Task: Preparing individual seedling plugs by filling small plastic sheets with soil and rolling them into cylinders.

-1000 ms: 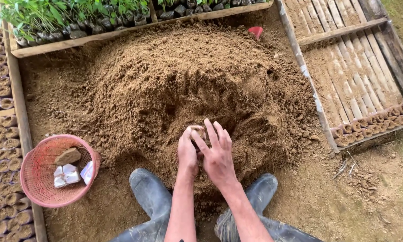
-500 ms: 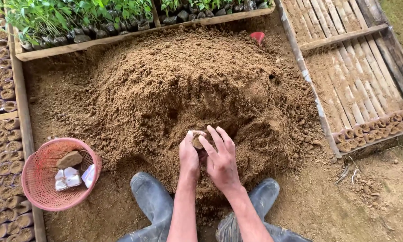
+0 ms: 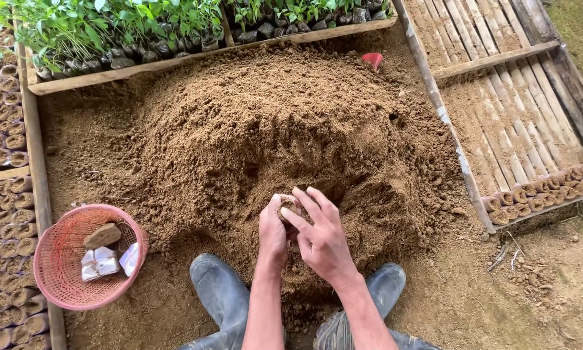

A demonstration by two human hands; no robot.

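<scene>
While the left hand point(image 3: 273, 234) grips a small soil-filled pot point(image 3: 287, 209) at the near foot of the soil heap point(image 3: 259, 142), the right hand point(image 3: 322, 238) presses into its mouth with spread fingers. Firm evenly — keep the pot upright, the grip steady. Pink basket point(image 3: 48, 259) sits at eight o'clock.

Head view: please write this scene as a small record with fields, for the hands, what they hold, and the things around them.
left hand: grips a small soil-filled nursery bag
right hand: fingers spread, resting on top of the bag
soil heap: large, loose, brown, directly in front of the hands
rubber boots: one on each side of the forearms
pink basket: to the person's left, holds small white packets and one brown lump
seedlings: green, in dark bags behind a wooden plank
filled bags: rows along the left edge
bamboo slat bed: on the right, mostly bare
</scene>
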